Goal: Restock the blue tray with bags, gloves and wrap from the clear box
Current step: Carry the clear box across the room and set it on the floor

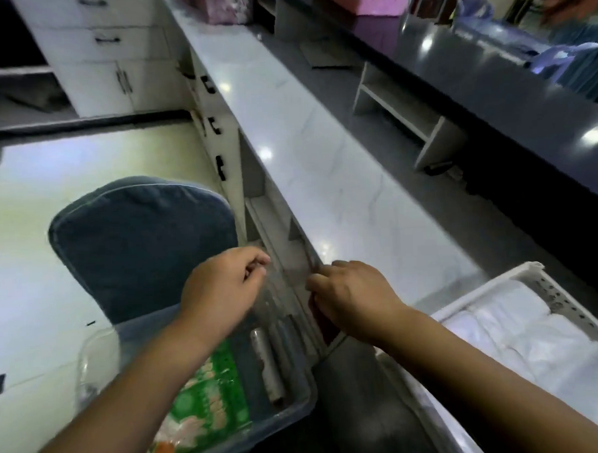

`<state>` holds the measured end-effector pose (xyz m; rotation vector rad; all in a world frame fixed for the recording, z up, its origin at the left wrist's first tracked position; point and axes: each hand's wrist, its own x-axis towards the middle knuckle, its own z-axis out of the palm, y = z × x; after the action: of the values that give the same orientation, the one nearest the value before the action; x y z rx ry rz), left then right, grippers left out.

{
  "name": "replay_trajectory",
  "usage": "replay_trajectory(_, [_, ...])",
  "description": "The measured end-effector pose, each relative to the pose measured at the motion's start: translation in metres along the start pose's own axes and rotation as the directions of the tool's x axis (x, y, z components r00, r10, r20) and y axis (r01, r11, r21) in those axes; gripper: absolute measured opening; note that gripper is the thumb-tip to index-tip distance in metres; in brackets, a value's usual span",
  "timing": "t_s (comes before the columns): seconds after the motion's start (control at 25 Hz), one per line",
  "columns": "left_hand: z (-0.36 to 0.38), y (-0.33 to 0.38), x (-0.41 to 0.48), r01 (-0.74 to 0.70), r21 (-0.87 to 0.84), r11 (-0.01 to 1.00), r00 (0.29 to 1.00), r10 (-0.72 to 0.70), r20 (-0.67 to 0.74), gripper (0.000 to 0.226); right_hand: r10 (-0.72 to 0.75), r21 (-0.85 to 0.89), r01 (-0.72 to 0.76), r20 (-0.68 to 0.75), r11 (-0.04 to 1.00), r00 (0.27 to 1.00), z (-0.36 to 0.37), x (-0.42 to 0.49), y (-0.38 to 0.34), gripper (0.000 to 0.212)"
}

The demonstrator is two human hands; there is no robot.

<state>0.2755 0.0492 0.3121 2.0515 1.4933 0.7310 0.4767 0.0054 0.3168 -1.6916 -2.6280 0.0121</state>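
Both hands [221, 291] [353, 296] beside counter edge [304, 233]

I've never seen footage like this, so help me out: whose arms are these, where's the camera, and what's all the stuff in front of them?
It is one picture, taken by a wide-angle camera worn on a person's head and looking down at their own bare arms. The left hand and right hand are closed in a pinching grip on something thin and see-through between them; what it is I cannot tell. Below lies a clear box holding a green printed packet and a roll of wrap. At right, a white perforated basket holds white bags. A blue-covered chair stands beside a pale counter.
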Motion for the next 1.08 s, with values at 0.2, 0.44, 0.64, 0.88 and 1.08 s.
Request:
replay_trajectory(0.2, [-0.018,-0.14,-0.019,0.314,0.08,0.946,0.947,-0.318,0.047,0.016,-0.066,0.119,0.046,0.171,0.992,0.983,0.08,0.076,-0.061,0.021])
replay_trajectory(0.44, [0.018,-0.277,-0.065,0.481,0.237,0.844,0.796,-0.534,0.287,0.023,0.043,0.132,-0.127,0.509,0.983,0.86,0.202,0.091,-0.1,0.028])
replay_trajectory(0.64, [0.033,-0.33,-0.06,0.332,0.332,0.883,0.826,-0.442,0.349,0.036,0.187,0.123,-0.34,0.641,0.932,0.744,0.257,0.068,-0.121,0.027])
replay_trajectory(0.88, [0.053,-0.353,-0.003,0.108,0.413,0.905,0.858,-0.294,0.421,0.067,0.374,0.142,-0.585,0.644,0.799,0.667,0.268,0.032,-0.14,0.026])
replay_trajectory(1.08, [0.067,-0.355,0.008,0.023,0.534,0.845,0.827,-0.316,0.465,0.067,0.466,0.209,-0.657,0.553,0.725,0.69,0.263,0.002,-0.151,0.027])
